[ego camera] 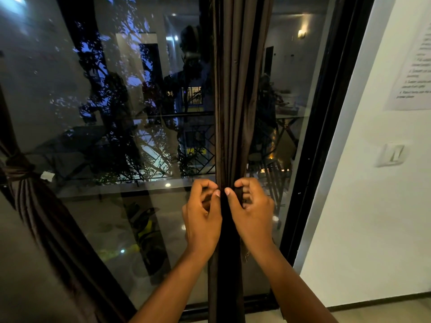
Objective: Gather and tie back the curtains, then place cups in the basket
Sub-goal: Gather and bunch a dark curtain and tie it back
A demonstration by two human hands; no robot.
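Note:
A dark brown curtain [235, 94] hangs gathered into a narrow bundle in front of the glass door. My left hand [201, 220] grips the bundle from its left side with curled fingers. On the bundle's right side my right hand [250, 214] grips it at the same height, thumb pressed against the fabric. The two thumbs nearly meet at the front of the folds. A second brown curtain [28, 190] at the far left is tied back with a knotted band [17, 167]. No cups or basket are in view.
A large glass door [130, 127] with a black frame [326, 145] fills the view and reflects the room. A white wall [373, 217] stands to the right, bearing a light switch [393, 155] and a printed paper notice [415, 66]. Pale floor shows at the bottom right.

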